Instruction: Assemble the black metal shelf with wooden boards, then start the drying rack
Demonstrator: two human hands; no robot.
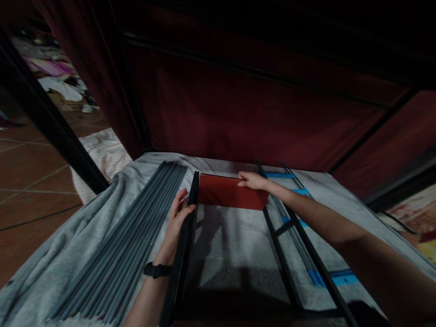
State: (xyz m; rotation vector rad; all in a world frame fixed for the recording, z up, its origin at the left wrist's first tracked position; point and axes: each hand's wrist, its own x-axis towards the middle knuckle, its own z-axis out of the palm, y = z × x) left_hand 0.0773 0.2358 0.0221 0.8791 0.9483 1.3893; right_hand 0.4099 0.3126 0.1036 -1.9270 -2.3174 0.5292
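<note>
Hands apart — left hand (179, 217) clasps the black bar (182, 259); right hand (251, 180), arm outstretched, grips the red panel (227, 194).

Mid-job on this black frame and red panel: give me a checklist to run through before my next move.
1. The left hand on the black frame: ok, pressed against its left bar, fingers extended.
2. The right hand and its grip on the red panel: cannot tell; it rests at the top edge.
3. Panel reaching both side bars: ok.
4. The grey rods clear of the frame: ok, lying left of it on the grey cloth.
5. The blue-taped rods clear of the right bar: cannot tell, they run close alongside it.
6. Near end of the frame: cannot tell, in shadow.
</note>
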